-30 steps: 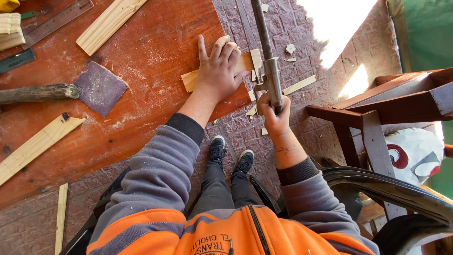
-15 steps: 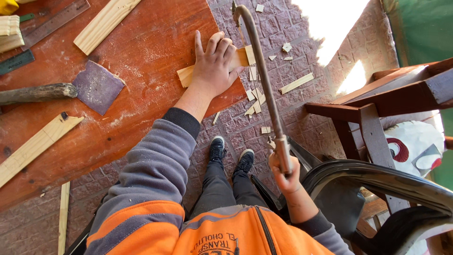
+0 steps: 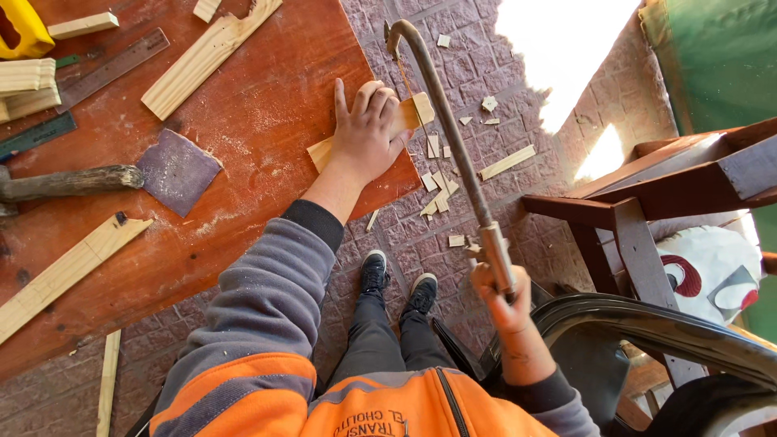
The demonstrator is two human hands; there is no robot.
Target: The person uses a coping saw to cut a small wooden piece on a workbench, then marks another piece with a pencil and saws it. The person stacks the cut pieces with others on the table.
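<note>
My left hand [image 3: 366,133] presses flat on a short wooden strip [image 3: 409,117] that sticks out over the edge of the reddish-brown board [image 3: 267,121]. My right hand [image 3: 500,298] grips the handle of a hacksaw [image 3: 453,146], pulled back towards my body. The saw's blade crosses the strip just right of my left fingers, and its curved front end reaches past the strip. Small wood offcuts [image 3: 437,190] lie on the paving below the cut. My black shoes [image 3: 396,279] stand beneath.
On the board lie a purple sandpaper sheet [image 3: 176,170], a hammer with a wooden handle [image 3: 69,182], rulers [image 3: 105,69], several wooden slats [image 3: 206,57] and a yellow object [image 3: 20,28]. A dark wooden chair [image 3: 647,202] stands at the right, above a black curved frame [image 3: 647,324].
My right hand has drawn the hacksaw back towards me, from close beside the strip to near my lap. The left hand has stayed on the strip.
</note>
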